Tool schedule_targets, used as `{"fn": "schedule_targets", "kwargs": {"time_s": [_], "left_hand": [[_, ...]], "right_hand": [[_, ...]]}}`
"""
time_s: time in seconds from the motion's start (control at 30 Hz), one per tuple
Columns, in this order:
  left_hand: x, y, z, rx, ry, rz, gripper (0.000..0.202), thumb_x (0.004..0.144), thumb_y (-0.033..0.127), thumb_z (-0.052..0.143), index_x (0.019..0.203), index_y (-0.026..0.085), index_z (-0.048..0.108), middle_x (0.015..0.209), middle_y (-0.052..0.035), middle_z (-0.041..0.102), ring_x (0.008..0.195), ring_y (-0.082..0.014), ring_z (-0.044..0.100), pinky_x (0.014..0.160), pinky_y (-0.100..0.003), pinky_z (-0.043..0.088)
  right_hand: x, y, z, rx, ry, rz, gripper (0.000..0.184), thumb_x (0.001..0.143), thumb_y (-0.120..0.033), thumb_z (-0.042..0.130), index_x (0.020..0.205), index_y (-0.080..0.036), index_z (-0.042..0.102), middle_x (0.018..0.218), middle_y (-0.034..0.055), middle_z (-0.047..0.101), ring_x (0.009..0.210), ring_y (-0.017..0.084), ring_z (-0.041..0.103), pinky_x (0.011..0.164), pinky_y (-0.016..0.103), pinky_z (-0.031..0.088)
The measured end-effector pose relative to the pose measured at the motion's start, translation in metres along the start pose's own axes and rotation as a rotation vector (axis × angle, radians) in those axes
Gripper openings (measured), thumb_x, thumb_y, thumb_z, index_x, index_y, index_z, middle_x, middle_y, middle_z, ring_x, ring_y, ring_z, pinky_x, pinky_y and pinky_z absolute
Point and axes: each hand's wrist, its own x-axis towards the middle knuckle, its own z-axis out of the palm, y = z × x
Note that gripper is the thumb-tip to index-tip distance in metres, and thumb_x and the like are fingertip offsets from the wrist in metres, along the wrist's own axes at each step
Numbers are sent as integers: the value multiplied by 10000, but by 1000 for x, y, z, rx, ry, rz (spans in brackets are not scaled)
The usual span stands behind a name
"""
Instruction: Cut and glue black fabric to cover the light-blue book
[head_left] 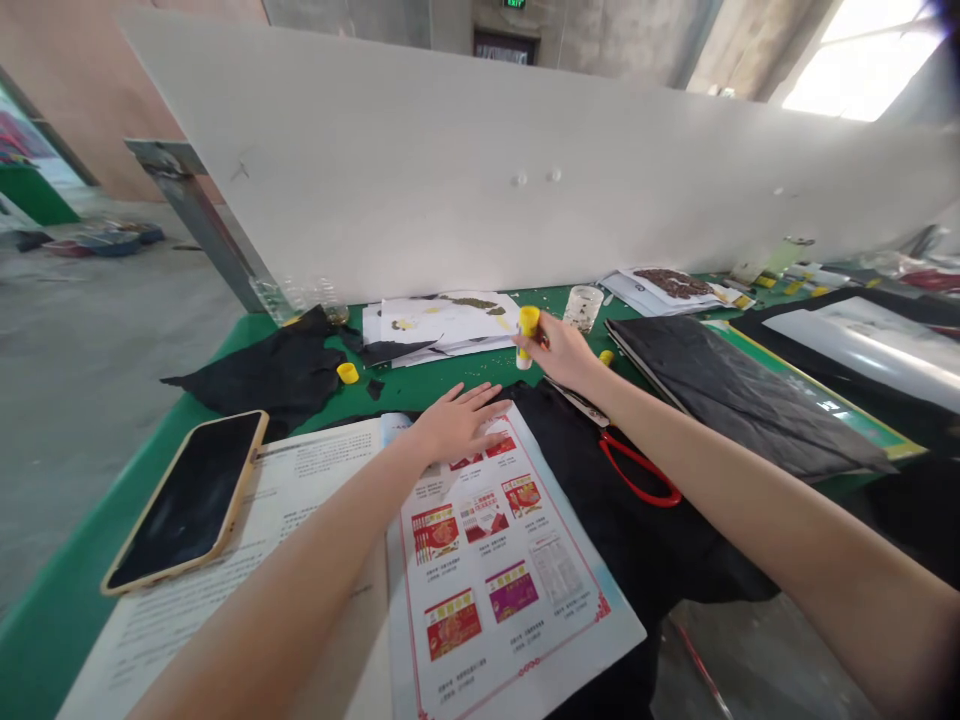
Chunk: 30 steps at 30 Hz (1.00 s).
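My right hand [564, 352] grips a glue stick [523, 352] with a yellow end and a white body, held upright above the green table. My left hand [459, 428] lies flat with fingers spread on the top part of an open book [487, 590], whose right page carries printed pictures of red and purple boxes. A yellow cap [347, 373] rests beyond the book to the left. Scissors with red handles [641, 475] lie beneath my right forearm on black cloth [600, 540]; part of their blades is hidden by that arm.
A phone [191, 500] lies on the book's left page. Behind are white sheets with green bits [442, 325], a clear plastic cup [583, 308] and torn black material [262, 365]. A black-covered folder [735, 385] sits to the right. A white board [450, 170] stands along the table's back.
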Motion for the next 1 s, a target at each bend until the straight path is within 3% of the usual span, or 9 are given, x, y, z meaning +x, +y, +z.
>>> {"fn": "schedule_targets", "kwargs": {"time_s": [0.1,0.17,0.23,0.3,0.4,0.57,0.73,0.83,1.0], "left_hand": [[0,-1,0,1,-8,4,661,879,658,155,1445,318,190,1529,-1,116,1404,-199,115,1125,-435,54],[0,-1,0,-1,-17,-3,663,877,662,152,1445,323,184,1531,6,102,1405,-199,109,1126,-433,52],[1,-1,0,-4,-28,-7,666,875,664,147,1447,323,177,1532,8,95,1406,-197,104,1127,-430,51],[1,-1,0,-6,-36,-8,672,873,667,142,1449,321,166,1532,7,96,1406,-194,98,1127,-429,50],[2,-1,0,-1,-40,-5,675,873,667,133,1450,318,161,1530,4,106,1407,-193,93,1125,-437,50],[1,-1,1,4,-12,0,663,875,665,135,1445,329,177,1528,8,126,1406,-192,104,1125,-437,61],[-1,-1,1,-8,-1,1,663,876,665,139,1440,322,199,1524,8,150,1405,-189,107,1127,-437,60],[-1,0,0,-6,-8,-2,668,877,664,144,1441,310,204,1524,4,155,1405,-193,111,1128,-436,60],[-1,1,-1,6,-6,0,656,886,649,145,1442,305,202,1524,2,156,1403,-194,121,1128,-434,60]], "right_hand": [[20,-2,-24,-18,9,-76,307,887,-412,472,1085,-177,479,895,76,625,782,195,567,653,268,363],[34,-2,-29,-165,-115,-90,445,823,-405,588,1177,-176,450,874,80,644,724,198,574,626,272,349],[47,-1,-24,-406,-266,-174,487,729,-356,707,1132,-169,507,845,84,659,703,204,582,629,281,338],[55,-2,-12,-632,-370,-354,329,710,-262,724,996,-166,591,856,86,669,760,210,593,690,302,337],[60,-4,9,-791,-379,-584,83,808,-153,582,860,-164,646,878,74,674,855,205,586,806,350,317],[56,-5,34,-849,-347,-774,207,836,-121,485,814,-154,688,920,82,662,950,223,538,945,413,252],[51,-9,39,-845,-318,-924,243,807,-99,483,812,-172,714,957,77,650,1003,223,496,1047,425,147],[50,-10,40,-838,-326,-917,264,797,-77,469,820,-165,717,946,82,646,1020,224,482,1069,429,125],[51,-3,40,-639,-322,-847,306,810,-47,427,878,-168,700,895,65,649,1011,208,486,1067,453,152]]}}
